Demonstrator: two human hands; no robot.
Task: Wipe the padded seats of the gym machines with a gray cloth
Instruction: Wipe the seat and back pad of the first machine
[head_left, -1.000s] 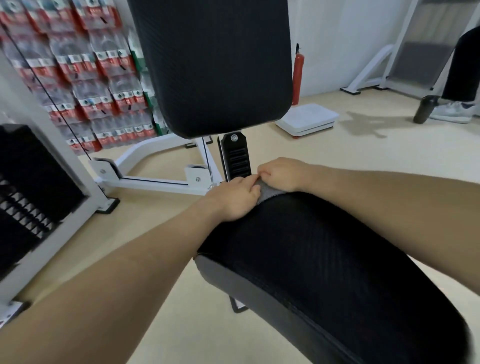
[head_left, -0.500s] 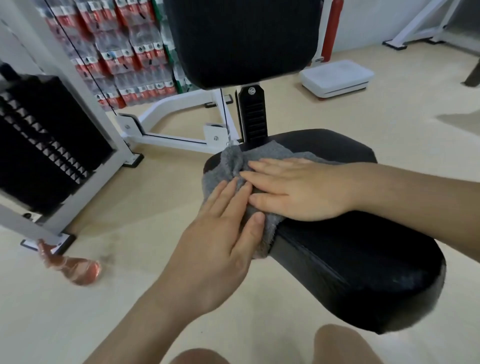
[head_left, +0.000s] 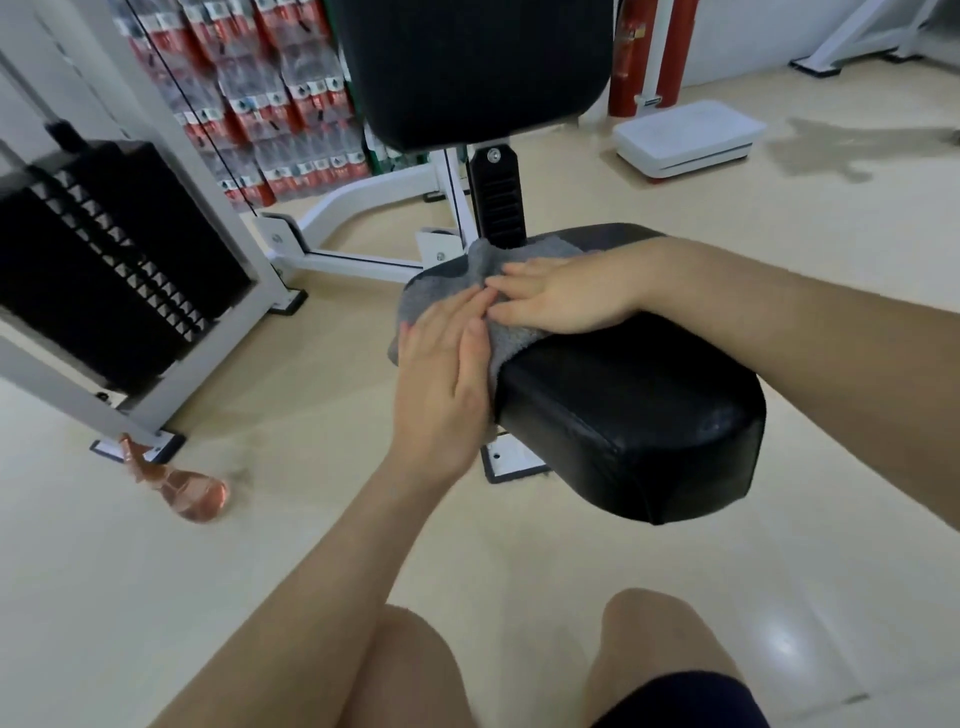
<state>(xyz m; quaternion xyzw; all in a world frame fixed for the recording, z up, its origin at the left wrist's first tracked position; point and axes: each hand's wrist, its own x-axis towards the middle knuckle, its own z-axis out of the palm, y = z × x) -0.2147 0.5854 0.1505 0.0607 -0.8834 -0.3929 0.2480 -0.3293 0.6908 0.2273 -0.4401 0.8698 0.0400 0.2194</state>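
A black padded seat (head_left: 639, 415) fills the middle of the head view, with a black backrest (head_left: 472, 67) upright behind it. A gray cloth (head_left: 488, 260) lies spread over the seat's far left part and hangs over its left side. My left hand (head_left: 441, 379) lies flat, fingers together, against the cloth on the seat's left side. My right hand (head_left: 566, 296) presses flat on the cloth on top of the seat. The two hands' fingertips nearly touch.
A black weight stack (head_left: 104, 260) in a white frame stands at the left. A pink spray bottle (head_left: 182, 486) sits on the floor beside it. Packs of bottled water (head_left: 270, 104) line the back wall. A white step platform (head_left: 685, 135) and red extinguishers (head_left: 623, 57) stand behind. My knees (head_left: 654, 639) are below.
The cloth went from bunched at the seat's far end to spread flat under both hands. My view rose and pulled back, and my left hand slid slightly down the seat's side.
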